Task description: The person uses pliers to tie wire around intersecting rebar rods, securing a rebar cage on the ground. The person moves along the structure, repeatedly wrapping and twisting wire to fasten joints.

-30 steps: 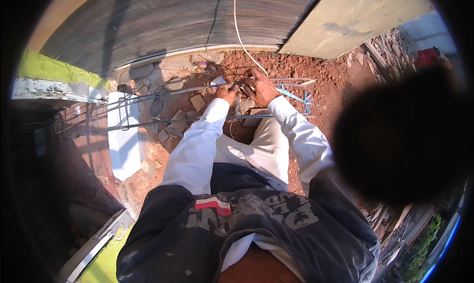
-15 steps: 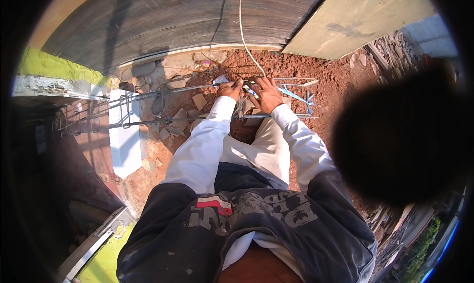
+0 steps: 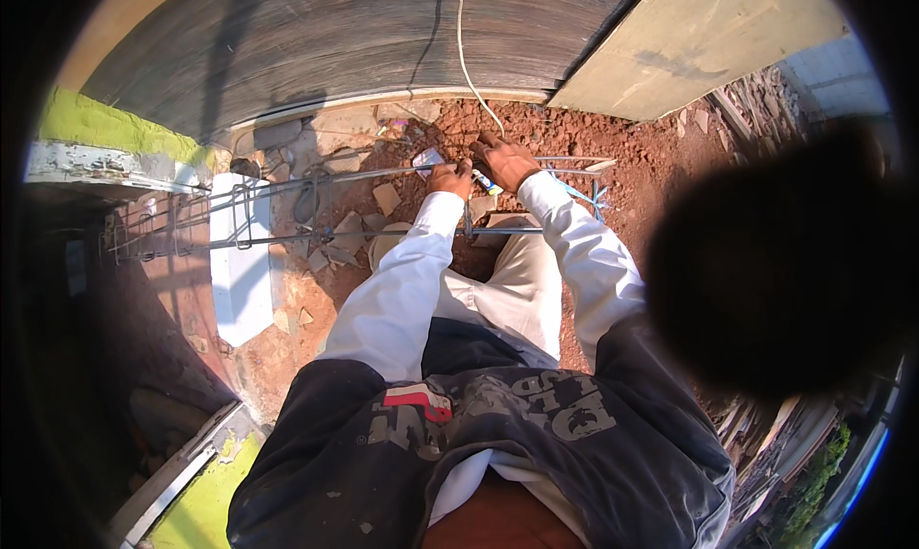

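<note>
- Curled fingers of both hands met at the far bar [image 3: 369, 174] of the rebar cage [image 3: 512, 230]: the left hand [image 3: 450, 179] was bent in close against it, and the right hand [image 3: 507, 161] arched over it, knuckles up. Whatever lay between the fingertips was hidden, so I could not tell whether either hand was pinching anything.
- Light trousers [image 3: 517, 300] showed just on the wearer's side of the cage. One steel stirrup [image 3: 468, 220] crossed the cage below the hands; a slip there could have scraped knuckles on bare metal.
- Under the cage, left of the hands, lay a broken tile piece [image 3: 387, 199] among other fragments. Loose shards like that could have shifted and let the cage rock, if any weight rested on them.
- At the cage's right end was blue strapping [image 3: 598, 200], loose enough, I judged, to snag a sleeve or finger.
- Beneath the cage's left part lay a white board [image 3: 239, 291], streaked with shadow.
- Beyond the cage, a white cable [image 3: 461, 42] hung down toward the right hand; a careless reach could have caught it.
- Farthest beyond the cage stood a dark wood-grain panel [image 3: 364, 42].
</note>
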Demonstrator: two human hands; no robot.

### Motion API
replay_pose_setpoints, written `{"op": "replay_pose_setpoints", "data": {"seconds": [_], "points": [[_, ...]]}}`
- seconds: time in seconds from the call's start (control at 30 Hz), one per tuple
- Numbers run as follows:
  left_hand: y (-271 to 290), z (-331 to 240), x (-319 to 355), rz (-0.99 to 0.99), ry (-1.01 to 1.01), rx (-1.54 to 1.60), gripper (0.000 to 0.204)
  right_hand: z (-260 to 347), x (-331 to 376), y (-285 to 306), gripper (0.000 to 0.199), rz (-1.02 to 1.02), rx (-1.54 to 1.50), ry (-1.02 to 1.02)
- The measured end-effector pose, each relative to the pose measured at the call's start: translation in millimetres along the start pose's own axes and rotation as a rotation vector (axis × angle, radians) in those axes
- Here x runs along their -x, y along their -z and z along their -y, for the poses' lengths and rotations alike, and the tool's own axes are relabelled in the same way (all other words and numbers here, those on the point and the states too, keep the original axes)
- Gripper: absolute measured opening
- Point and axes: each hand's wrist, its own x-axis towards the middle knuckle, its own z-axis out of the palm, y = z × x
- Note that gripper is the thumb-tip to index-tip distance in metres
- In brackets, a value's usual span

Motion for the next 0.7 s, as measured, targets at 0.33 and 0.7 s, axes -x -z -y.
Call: {"op": "replay_pose_setpoints", "data": {"seconds": [0.33, 0.7], "points": [[-12.0, 13.8, -8.5, 0.047, 0.073, -0.079, 0.054, -15.8, -15.1, -25.8, 0.043, 0.225, 0.048, -0.367], [-23.5, 35.1, -13.9, 0.0, 0.084, -0.057, 0.055, -61.1, -47.0, -23.3, 0.035, 0.507, -0.444, 0.111]]}}
